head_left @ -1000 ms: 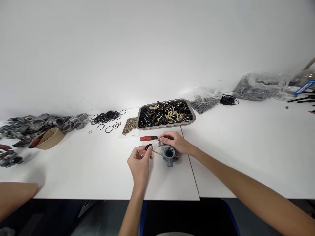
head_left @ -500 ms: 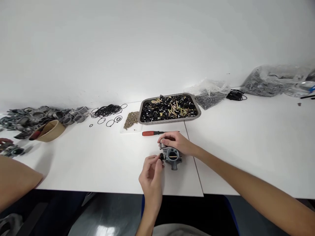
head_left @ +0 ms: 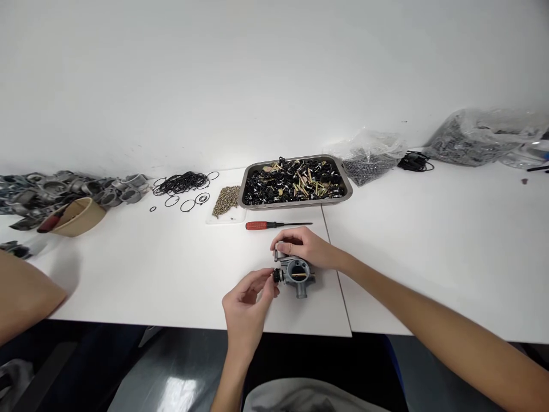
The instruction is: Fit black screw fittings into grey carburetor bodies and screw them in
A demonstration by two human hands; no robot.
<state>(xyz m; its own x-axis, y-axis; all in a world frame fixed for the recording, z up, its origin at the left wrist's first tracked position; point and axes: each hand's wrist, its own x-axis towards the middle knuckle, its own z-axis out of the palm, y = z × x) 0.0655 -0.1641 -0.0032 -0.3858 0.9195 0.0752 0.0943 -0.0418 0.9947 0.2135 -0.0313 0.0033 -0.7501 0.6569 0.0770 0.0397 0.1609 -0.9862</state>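
A grey metal carburetor [head_left: 299, 274] is held upright on the white table near its front edge. My right hand [head_left: 303, 247] is closed around its top left part, fingers over the far side. My left hand [head_left: 251, 297] pinches a black ridged cap [head_left: 277, 276] between thumb and fingers at the carburetor's left side. A thin brass-coloured strip or rod shows across the carburetor's round opening. Just beyond my hands lies a screwdriver [head_left: 277, 225] with a red handle.
Behind the screwdriver stands a metal tray [head_left: 295, 204] heaped with black and brass parts. Leftward are small brass pieces [head_left: 226, 200], black rubber rings [head_left: 182, 183], a tan container [head_left: 81, 220] and carburetor bodies [head_left: 64, 189]. Plastic bags [head_left: 369, 157] sit rightward. Another person's arm [head_left: 26, 294] enters at left.
My left hand has shifted slightly left and turned, still pinching the black cap. My right hand keeps its hold on the carburetor. The whole view has moved a little.
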